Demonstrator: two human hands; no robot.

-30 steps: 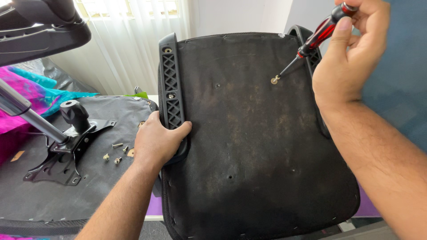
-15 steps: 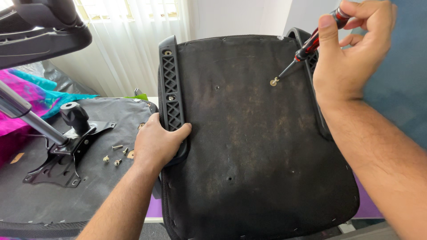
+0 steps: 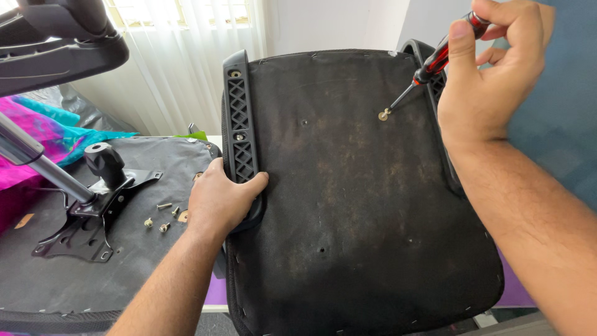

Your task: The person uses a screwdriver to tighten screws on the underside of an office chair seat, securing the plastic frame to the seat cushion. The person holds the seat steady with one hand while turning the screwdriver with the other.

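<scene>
Upturned chair seat (image 3: 360,205), black fabric underside toward you, standing tilted at the centre of the view with its lower edge near you. A brass-coloured screw (image 3: 384,114) sits in the fabric near the upper right of the seat. The tip of a screwdriver (image 3: 429,68) with a red and black handle meets this screw, the shaft slanting up and to the right.

Your right hand (image 3: 491,74) is closed around the screwdriver handle, thumb and fingers wrapped on its upper end, at the top right of the view. Your left hand (image 3: 221,202) is closed on the lower end of the black plastic armrest bracket (image 3: 239,121) that runs along the seat's left edge, thumb lying across the front of it. A matching bracket (image 3: 429,56) shows in part along the right edge, behind the screwdriver.

To the left, a second dark cushion (image 3: 74,274) lies flat. On it rests a black metal chair mechanism plate (image 3: 93,218) with a silver gas-lift cylinder (image 3: 31,162) slanting up to the left. Several loose screws (image 3: 158,218) lie just beside the plate, near your left wrist. Pink and teal cloth (image 3: 37,137) lies behind, with white curtains (image 3: 186,62) beyond.
</scene>
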